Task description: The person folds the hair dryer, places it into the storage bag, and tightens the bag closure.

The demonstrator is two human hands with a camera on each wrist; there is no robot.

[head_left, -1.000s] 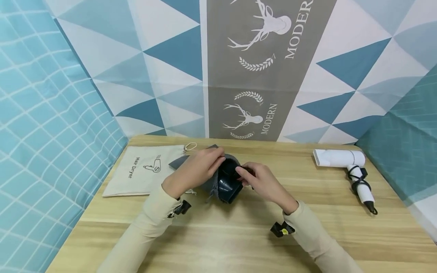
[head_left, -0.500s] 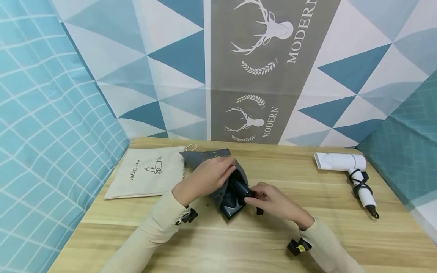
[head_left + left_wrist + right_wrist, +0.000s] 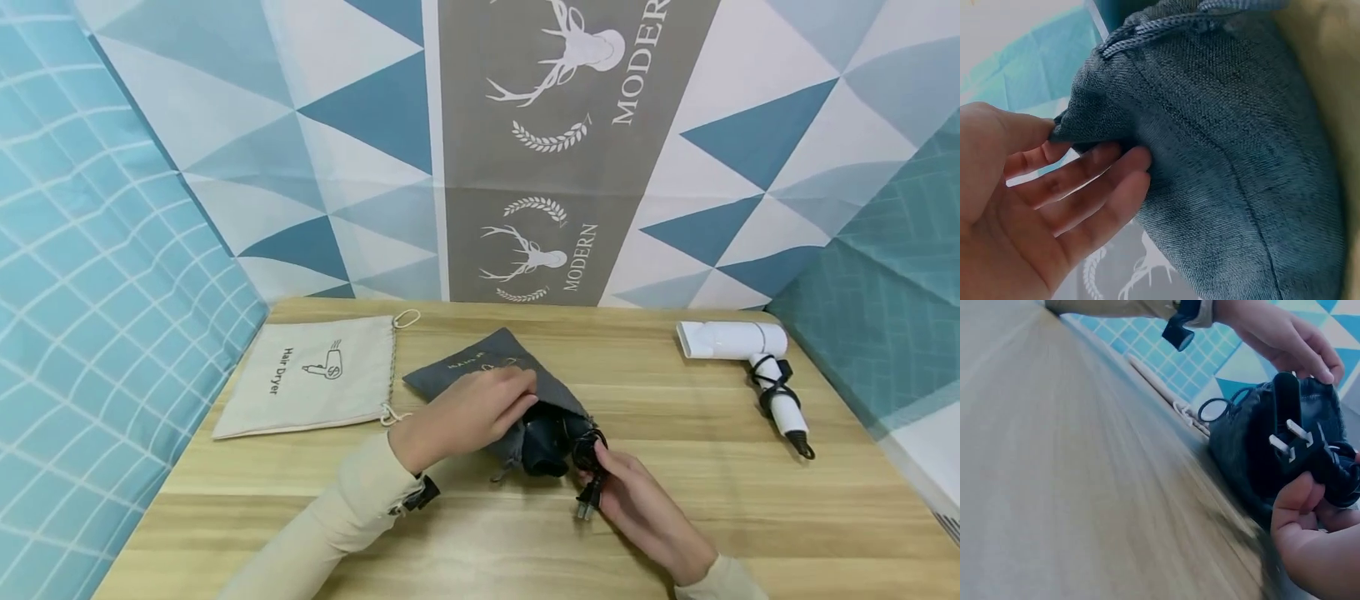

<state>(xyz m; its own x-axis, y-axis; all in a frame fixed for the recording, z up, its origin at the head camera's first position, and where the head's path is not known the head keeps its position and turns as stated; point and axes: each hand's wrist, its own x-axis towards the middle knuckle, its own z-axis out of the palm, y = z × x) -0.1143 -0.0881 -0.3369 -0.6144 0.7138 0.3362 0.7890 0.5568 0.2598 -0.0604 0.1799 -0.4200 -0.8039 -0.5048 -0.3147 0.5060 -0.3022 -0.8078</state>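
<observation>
A dark grey drawstring bag [image 3: 468, 367] lies mid-table, its mouth facing the front right. My left hand [image 3: 476, 412] pinches the upper edge of the mouth; the left wrist view shows thumb and forefinger on the cloth [image 3: 1210, 156], other fingers extended. Inside the mouth is a black hair dryer [image 3: 543, 446], mostly covered by the bag. My right hand [image 3: 645, 508] holds the bundled black cord [image 3: 588, 450] at the mouth's right side, with the plug [image 3: 588, 498] hanging down. In the right wrist view, the plug [image 3: 1300, 450] has its metal prongs exposed beside the bag's opening.
At the back left lies a cream drawstring bag [image 3: 300, 392] printed "Hair Dryer". A white hair dryer [image 3: 731, 340] with its black cord wound round the handle lies at the right. Patterned cloths [image 3: 382, 175] stand behind and beside the wooden table [image 3: 465, 542].
The black dryer's handle has gone deeper into the grey bag, which has turned and flattened. My right hand has moved from the handle to the cord, towards the front right; the left still grips the cloth.
</observation>
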